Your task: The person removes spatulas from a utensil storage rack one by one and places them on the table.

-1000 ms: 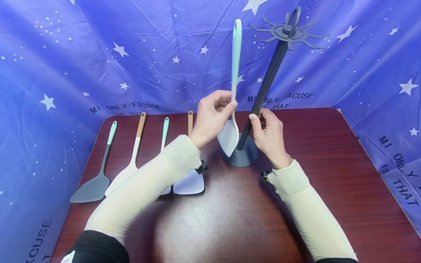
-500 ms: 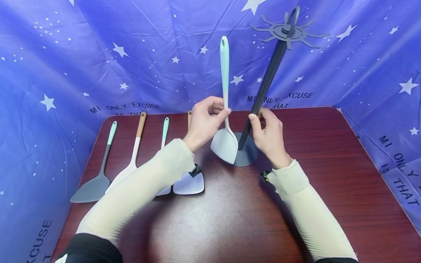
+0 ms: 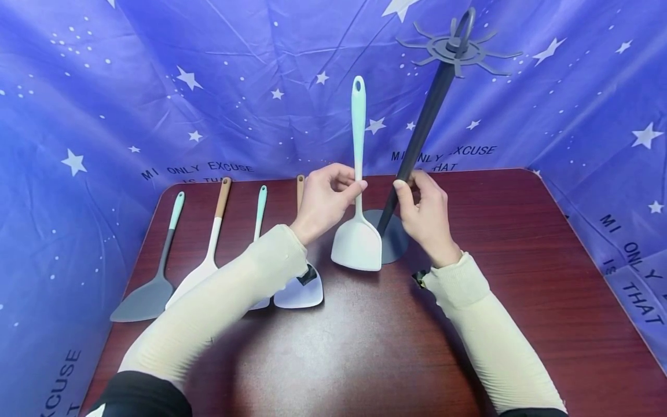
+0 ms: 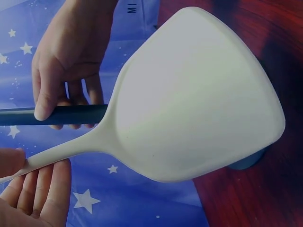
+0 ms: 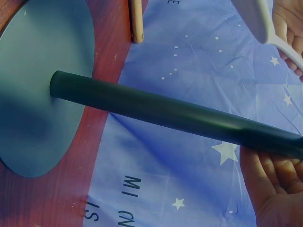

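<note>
My left hand (image 3: 327,200) pinches the lower handle of a white spatula (image 3: 358,243) with a mint-green grip, held upright, blade down. In the left wrist view the broad spatula blade (image 4: 199,99) faces the camera, with thumb and fingers on its neck. My right hand (image 3: 428,217) grips the dark pole of a utensil stand (image 3: 424,124), thumb in front and fingers behind. The stand's round base (image 5: 47,127) sits on the table, and a ring of hooks (image 3: 458,51) with a loop crowns it. The spatula blade overlaps the base in the head view.
On the left of the dark red table (image 3: 521,278) lie a grey spatula (image 3: 148,296), a white utensil with a wooden handle (image 3: 223,200), a mint-handled one (image 3: 262,205) and another white-bladed one (image 3: 302,292). A blue starry cloth (image 3: 234,87) hangs behind.
My left hand has lowered the spatula and shifted it slightly left, turning its blade from edge-on to face the head camera. The right hand stays on the pole.
</note>
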The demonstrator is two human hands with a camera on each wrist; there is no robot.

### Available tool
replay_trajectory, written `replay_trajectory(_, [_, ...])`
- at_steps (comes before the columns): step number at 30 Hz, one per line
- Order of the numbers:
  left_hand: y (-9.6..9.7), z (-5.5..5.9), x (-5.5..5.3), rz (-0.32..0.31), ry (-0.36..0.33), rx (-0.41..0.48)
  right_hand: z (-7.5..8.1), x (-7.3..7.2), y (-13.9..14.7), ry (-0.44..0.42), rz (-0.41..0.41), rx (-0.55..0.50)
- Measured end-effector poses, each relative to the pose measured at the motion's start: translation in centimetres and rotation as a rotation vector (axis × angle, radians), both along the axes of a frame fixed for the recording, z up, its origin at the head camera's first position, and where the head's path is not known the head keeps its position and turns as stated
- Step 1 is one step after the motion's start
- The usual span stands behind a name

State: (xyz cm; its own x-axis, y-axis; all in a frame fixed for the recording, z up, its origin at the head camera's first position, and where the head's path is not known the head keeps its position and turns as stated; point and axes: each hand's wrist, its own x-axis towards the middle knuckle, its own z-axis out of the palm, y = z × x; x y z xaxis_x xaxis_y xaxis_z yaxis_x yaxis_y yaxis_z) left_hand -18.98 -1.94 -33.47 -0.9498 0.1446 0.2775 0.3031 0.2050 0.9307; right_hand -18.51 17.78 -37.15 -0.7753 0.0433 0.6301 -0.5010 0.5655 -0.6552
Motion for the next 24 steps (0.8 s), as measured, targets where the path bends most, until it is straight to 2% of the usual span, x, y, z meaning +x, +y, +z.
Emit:
replay_trajectory(12, [0.2, -1.4, 0.4, -0.022, -0.07, -0.004, -0.1, 0.0, 0.0, 0.006, 0.003, 0.003])
replay_trajectory(24, [0.4, -2.5, 0.8, -0.05, -0.112, -0.022, -0.2, -0.1, 0.0, 0.011, 0.004, -0.001])
